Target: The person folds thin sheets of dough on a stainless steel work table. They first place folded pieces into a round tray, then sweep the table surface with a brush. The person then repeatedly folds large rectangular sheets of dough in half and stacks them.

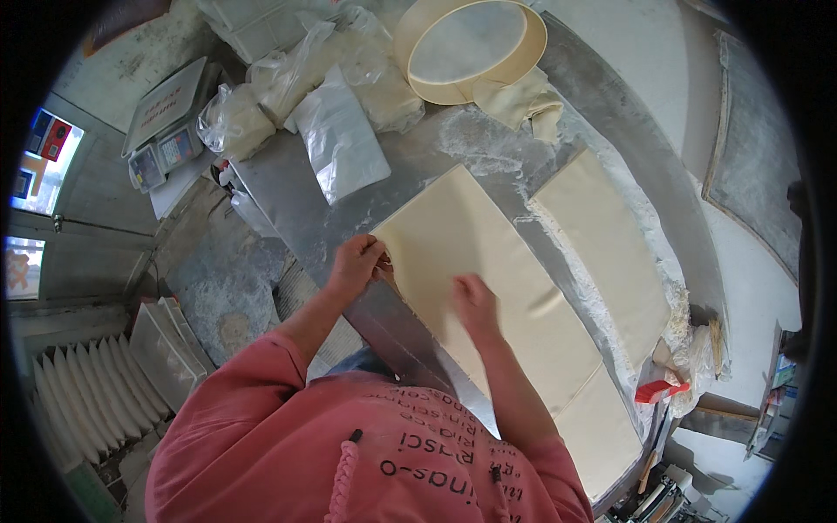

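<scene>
A long, pale cream sheet of dough (503,261), apparently layered, lies across the metal worktable in front of me. My left hand (358,261) is at its near left edge, thumb and fingers pinching the border close to the corner. Over the middle of the sheet is my right hand (475,302), blurred by motion, with its fingers curled; whether it holds anything cannot be made out. A crease crosses the sheet's lower right part. Beyond it lies a second dough piece (608,248), bordered by loose white flour (575,281).
A round sieve (471,91) stands at the back beside dough scraps (523,104). Plastic bags (294,72) and a folded plastic sheet (343,144) occupy the table's far left. A red-headed brush (660,391) is at the right end. A white radiator (98,399) stands lower left.
</scene>
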Demonstrator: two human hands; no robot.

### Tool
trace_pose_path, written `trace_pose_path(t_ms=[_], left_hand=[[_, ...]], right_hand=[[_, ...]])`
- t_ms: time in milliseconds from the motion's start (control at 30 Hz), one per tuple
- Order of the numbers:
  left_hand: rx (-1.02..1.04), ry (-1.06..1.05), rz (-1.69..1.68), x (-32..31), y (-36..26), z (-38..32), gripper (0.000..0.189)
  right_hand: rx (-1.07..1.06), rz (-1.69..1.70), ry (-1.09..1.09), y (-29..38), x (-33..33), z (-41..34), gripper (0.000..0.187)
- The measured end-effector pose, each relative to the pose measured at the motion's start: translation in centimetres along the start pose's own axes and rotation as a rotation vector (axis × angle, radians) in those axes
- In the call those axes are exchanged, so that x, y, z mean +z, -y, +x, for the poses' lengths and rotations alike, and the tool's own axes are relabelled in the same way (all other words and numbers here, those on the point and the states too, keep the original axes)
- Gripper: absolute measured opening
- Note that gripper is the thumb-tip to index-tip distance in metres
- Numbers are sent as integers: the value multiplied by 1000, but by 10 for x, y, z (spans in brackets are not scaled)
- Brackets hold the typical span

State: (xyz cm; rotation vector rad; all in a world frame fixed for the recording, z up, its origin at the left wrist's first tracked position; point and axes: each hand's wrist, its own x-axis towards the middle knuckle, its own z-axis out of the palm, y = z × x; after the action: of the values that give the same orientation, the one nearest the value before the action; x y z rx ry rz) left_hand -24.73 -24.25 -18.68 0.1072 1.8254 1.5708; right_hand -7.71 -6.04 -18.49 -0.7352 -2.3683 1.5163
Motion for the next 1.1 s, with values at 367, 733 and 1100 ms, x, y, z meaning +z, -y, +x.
trace_pose_path(t_ms=[367,733,1100], left_hand=[[221,54,174,14,-5,10,15],[-162,-267,276,-19,22,15,20],[949,-76,1122,169,30,-39,57]], right_hand=[[146,199,301,29,68,81,21],[262,1226,-859,-73,-138,-73,6],[686,855,-1883,-239,-401,-482,20]])
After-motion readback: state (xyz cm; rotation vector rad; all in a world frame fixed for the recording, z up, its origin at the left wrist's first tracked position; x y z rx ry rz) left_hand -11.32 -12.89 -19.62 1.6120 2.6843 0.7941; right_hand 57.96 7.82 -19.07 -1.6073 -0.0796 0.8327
